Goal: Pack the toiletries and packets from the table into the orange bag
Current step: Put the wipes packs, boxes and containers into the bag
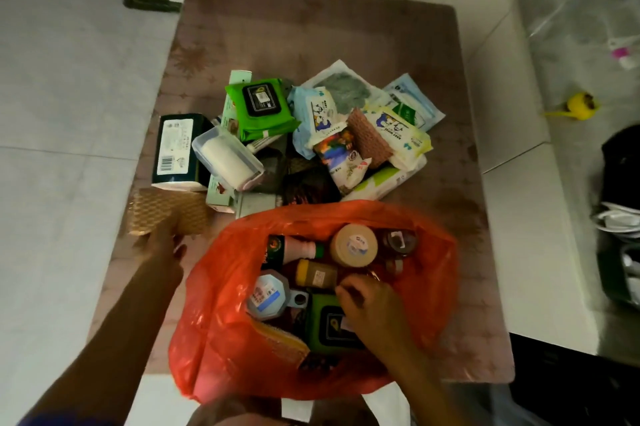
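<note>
The orange bag (221, 332) stands open at the table's near edge, with bottles, jars and a green wipes pack (329, 332) inside. My right hand (370, 308) is down in the bag, fingers on that green pack. My left hand (166, 245) grips the near edge of a gold patterned packet (162, 209) at the table's left side. Behind the bag lies a heap: a second green wipes pack (261, 107), a dark tissue box (176, 148), a clear box with a white roll (227, 155), baby wipes packs (398, 134) and snack packets (341, 155).
The brown table (311, 27) has bare cloth at its far half and right side. White tiled floor lies to the left. A white ledge on the right carries a yellow object (581, 103) and a pink-capped item (621, 55). Dark bags sit at the far right.
</note>
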Tool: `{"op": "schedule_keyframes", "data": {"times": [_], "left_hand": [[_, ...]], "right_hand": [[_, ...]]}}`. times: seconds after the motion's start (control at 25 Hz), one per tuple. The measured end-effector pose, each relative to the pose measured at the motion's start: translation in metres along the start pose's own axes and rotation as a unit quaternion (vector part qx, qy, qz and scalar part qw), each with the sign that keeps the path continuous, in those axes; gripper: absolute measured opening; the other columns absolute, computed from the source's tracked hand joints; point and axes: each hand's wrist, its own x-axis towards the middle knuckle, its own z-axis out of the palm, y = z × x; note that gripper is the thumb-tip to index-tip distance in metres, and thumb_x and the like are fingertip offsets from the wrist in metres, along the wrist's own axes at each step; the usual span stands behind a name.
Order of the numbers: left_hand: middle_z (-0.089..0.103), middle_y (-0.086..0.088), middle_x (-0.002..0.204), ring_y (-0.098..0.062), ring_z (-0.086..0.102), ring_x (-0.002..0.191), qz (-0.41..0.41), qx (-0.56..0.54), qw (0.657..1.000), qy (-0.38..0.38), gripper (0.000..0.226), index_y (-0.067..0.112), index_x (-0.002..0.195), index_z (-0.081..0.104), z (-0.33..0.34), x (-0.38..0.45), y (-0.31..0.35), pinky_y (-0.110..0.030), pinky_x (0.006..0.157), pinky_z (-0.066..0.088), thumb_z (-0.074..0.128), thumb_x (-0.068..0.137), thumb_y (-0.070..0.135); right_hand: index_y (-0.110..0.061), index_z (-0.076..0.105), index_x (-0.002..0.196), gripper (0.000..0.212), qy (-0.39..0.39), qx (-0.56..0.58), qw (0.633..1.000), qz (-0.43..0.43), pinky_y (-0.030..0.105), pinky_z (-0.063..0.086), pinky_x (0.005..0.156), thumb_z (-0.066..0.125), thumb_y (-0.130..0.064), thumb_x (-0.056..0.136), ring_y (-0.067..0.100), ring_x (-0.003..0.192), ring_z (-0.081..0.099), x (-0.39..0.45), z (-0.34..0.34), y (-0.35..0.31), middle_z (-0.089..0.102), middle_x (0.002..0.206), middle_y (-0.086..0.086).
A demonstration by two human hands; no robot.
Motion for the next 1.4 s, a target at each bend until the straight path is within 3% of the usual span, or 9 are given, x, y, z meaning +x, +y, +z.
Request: {"op": "schedule_keyframes", "data": {"times": [0.12, 0.24, 0.48, 0.6, 0.76, 0.88, 1.12, 1.24, 1.4], "left_hand": [[0.065, -0.001, 0.086, -0.023, 0.060, 0.083, 0.178, 0.073, 0.980, 0.041, 0.006, 0.022, 0.087, 0.063, -0.040, -0.059, 0.024, -0.031, 0.068, 0.047, 0.068, 0.087, 0.017], [0.071, 0.007, 0.064, -0.015, 0.066, 0.065, 0.294, 0.218, 0.929, -0.047, 0.016, 0.024, 0.081, 0.062, -0.047, -0.119, 0.022, -0.023, 0.057, 0.052, 0.075, 0.077, 0.016], [0.064, 0.010, 0.103, -0.007, 0.065, 0.093, 0.208, 0.461, 0.769, -0.391, 0.045, 0.029, 0.116, 0.050, 0.044, -0.124, -0.077, -0.032, 0.076, 0.057, 0.074, 0.081, 0.016], [0.060, 0.003, 0.111, -0.019, 0.060, 0.106, 0.243, 0.563, 0.691, -0.384, 0.044, 0.020, 0.125, 0.048, 0.072, -0.111, -0.120, -0.038, 0.082, 0.052, 0.066, 0.084, 0.024], [0.062, 0.002, 0.120, -0.013, 0.062, 0.101, 0.141, 0.551, 0.689, -0.449, 0.051, 0.027, 0.130, 0.049, 0.093, -0.118, -0.151, -0.032, 0.078, 0.057, 0.069, 0.083, 0.029], [0.067, 0.005, 0.098, -0.010, 0.063, 0.084, 0.254, 0.598, 0.664, -0.369, 0.027, 0.025, 0.104, 0.062, 0.108, -0.142, -0.162, -0.034, 0.073, 0.056, 0.069, 0.081, 0.038], [0.066, 0.008, 0.084, -0.007, 0.061, 0.071, 0.422, 0.425, 0.765, -0.238, 0.013, 0.021, 0.101, 0.066, 0.123, -0.144, -0.086, -0.025, 0.064, 0.050, 0.066, 0.088, 0.021], [0.065, -0.008, 0.102, -0.024, 0.058, 0.094, 0.496, 0.449, 0.727, -0.155, 0.023, 0.009, 0.107, 0.065, 0.143, -0.092, -0.046, -0.035, 0.084, 0.045, 0.063, 0.084, 0.011], [0.056, -0.018, 0.130, -0.039, 0.049, 0.119, 0.379, 0.647, 0.636, -0.180, 0.060, 0.014, 0.134, 0.050, 0.174, -0.036, -0.035, -0.046, 0.098, 0.043, 0.057, 0.075, 0.025]], "right_hand": [[-0.028, 0.063, 0.106, 0.017, -0.035, -0.004, 0.999, 0.031, 0.012, 0.046, 0.075, 0.061, -0.024, 0.089, -0.002, 0.089, 0.059, -0.005, -0.008, 0.014, 0.065, 0.099, -0.013], [-0.025, 0.054, 0.122, 0.041, -0.014, -0.126, 0.992, 0.028, 0.042, 0.047, 0.096, 0.067, -0.021, 0.083, 0.024, 0.117, 0.053, -0.009, -0.011, 0.034, 0.060, 0.125, 0.001], [-0.020, 0.049, 0.129, 0.055, 0.023, -0.227, 0.959, 0.168, 0.053, 0.042, 0.095, 0.067, -0.028, 0.078, 0.040, 0.113, 0.054, -0.014, -0.055, 0.057, 0.057, 0.125, 0.016], [-0.025, 0.063, 0.093, 0.010, 0.080, -0.027, 0.974, 0.212, 0.039, 0.054, 0.073, 0.058, -0.020, 0.087, 0.022, 0.078, 0.065, -0.027, -0.084, 0.055, 0.068, 0.084, 0.000], [-0.021, 0.064, 0.082, 0.018, 0.223, 0.239, 0.913, 0.243, 0.027, 0.047, 0.063, 0.058, -0.005, 0.087, 0.009, 0.071, 0.062, -0.037, -0.127, 0.035, 0.067, 0.074, -0.010], [-0.020, 0.061, 0.087, 0.023, 0.238, 0.324, 0.891, 0.212, 0.027, 0.047, 0.065, 0.056, 0.003, 0.085, 0.009, 0.075, 0.062, -0.039, -0.138, 0.023, 0.067, 0.078, -0.012], [-0.047, 0.035, 0.131, 0.074, 0.119, 0.206, 0.966, 0.096, 0.038, 0.047, 0.093, 0.059, -0.007, 0.073, 0.012, 0.119, 0.049, -0.019, -0.113, 0.007, 0.047, 0.135, -0.008], [-0.039, 0.039, 0.133, 0.069, 0.063, -0.022, 0.998, -0.012, 0.041, 0.043, 0.102, 0.066, -0.015, 0.074, 0.014, 0.126, 0.044, -0.002, -0.092, 0.007, 0.049, 0.136, -0.007], [-0.045, 0.041, 0.127, 0.050, 0.057, 0.053, 0.991, 0.107, 0.041, 0.049, 0.096, 0.059, -0.021, 0.088, 0.014, 0.116, 0.053, -0.001, -0.086, 0.015, 0.055, 0.128, -0.010]]}}
